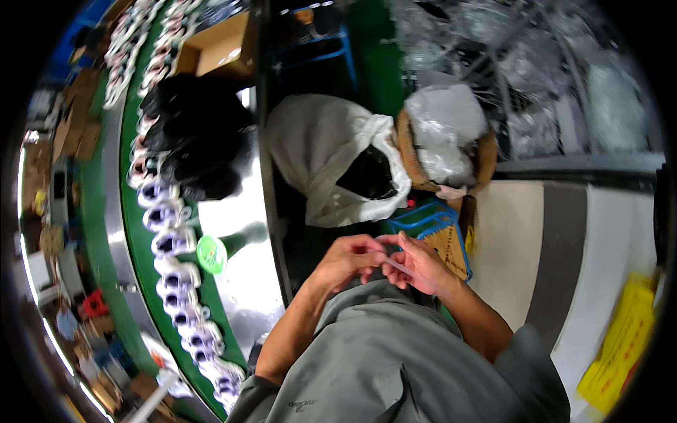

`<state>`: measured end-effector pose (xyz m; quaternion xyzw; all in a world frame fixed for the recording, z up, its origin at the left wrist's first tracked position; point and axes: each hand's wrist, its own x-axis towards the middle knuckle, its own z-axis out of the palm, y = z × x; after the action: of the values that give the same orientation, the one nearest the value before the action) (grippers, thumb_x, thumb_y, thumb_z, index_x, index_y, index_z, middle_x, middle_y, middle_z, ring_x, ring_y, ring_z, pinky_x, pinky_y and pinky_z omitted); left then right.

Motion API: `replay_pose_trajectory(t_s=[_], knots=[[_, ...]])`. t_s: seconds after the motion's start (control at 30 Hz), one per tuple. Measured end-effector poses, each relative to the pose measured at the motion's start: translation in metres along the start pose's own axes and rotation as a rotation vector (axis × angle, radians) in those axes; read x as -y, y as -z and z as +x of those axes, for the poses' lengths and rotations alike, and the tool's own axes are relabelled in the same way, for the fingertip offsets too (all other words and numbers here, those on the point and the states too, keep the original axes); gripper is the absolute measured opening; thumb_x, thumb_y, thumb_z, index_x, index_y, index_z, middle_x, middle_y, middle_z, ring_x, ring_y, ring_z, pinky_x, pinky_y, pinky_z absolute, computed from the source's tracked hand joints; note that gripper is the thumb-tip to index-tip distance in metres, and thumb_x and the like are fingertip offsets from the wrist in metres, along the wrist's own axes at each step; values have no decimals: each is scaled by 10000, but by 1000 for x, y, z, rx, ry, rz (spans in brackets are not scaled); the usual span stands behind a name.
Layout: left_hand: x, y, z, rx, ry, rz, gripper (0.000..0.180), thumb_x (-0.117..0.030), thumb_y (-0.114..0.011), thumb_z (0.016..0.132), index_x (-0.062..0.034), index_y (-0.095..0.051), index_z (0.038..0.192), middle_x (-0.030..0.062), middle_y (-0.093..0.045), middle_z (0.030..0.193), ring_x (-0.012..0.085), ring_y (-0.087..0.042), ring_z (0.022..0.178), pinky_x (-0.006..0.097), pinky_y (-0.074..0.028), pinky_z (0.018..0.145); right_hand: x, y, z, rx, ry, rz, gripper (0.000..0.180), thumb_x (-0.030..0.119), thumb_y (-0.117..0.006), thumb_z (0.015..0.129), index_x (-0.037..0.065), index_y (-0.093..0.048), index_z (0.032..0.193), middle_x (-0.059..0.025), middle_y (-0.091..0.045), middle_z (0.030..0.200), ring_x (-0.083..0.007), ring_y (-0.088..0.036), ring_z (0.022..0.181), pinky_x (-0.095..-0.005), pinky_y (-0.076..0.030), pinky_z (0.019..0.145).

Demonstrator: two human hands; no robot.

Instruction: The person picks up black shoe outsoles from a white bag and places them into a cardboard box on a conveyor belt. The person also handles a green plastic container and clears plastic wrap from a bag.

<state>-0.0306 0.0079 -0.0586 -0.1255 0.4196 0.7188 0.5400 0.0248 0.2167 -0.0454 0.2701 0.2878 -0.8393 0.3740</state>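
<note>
In front of my body my two hands come together over my lap. My left hand (350, 259) has its thumb and fingers pinched on one end of a thin, pale translucent strip (400, 267). The strip runs across into my right hand (421, 266), whose curled fingers close round its other end. What kind of strip it is, I cannot make out. Just beyond my hands stands a large white sack (310, 151), its mouth open on something black inside.
On my left, several white-and-purple shoes (174, 242) line a green conveyor beside a metal table (243, 292). Black bundles (194, 134), a green round tub (211, 254) and an open carton (224, 46) sit there. Right: a box of clear plastic (448, 127) and a blue-framed stool (462, 262).
</note>
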Motion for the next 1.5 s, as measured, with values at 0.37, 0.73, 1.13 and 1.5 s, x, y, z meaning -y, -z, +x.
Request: replay_pose_trajectory(t_s=[0.37, 0.73, 1.13, 1.5], knots=[[23, 15, -9, 138, -98, -336, 69, -95, -630, 965, -44, -603, 1004, 77, -612, 822, 165, -584, 680, 303, -513, 597, -41, -63, -48, -530, 918, -534, 229, 189, -600, 1020, 18, -618, 1172, -16, -595, 808, -60, -539, 619, -210, -459, 550], [32, -8, -27, 367, 68, -196, 109, -96, -616, 970, -37, -615, 1062, 115, -641, 855, 199, -608, 683, 336, -540, 592, -92, -78, -88, -871, 1240, -703, 158, 134, -543, 1040, 32, -569, 1157, -18, -599, 845, -63, -553, 681, -218, -454, 574], [99, 65, -153, -740, -336, 733, 445, -283, -800, 836, 22, -619, 1104, 162, -703, 957, 260, -679, 858, 378, -544, 767, -43, -93, -72, -585, 1078, -821, 176, 193, -569, 1029, 39, -590, 948, -4, -576, 714, -53, -505, 578, -203, -408, 523], [103, 142, -189, -1565, -797, 1061, 1171, -263, -959, 537, -1, -335, 1493, 232, -418, 1449, 417, -430, 1298, 479, -385, 1095, -67, -192, 35, 76, 909, -1075, 96, 82, -666, 960, 10, -613, 995, -42, -662, 774, -67, -607, 626, -210, -493, 571]])
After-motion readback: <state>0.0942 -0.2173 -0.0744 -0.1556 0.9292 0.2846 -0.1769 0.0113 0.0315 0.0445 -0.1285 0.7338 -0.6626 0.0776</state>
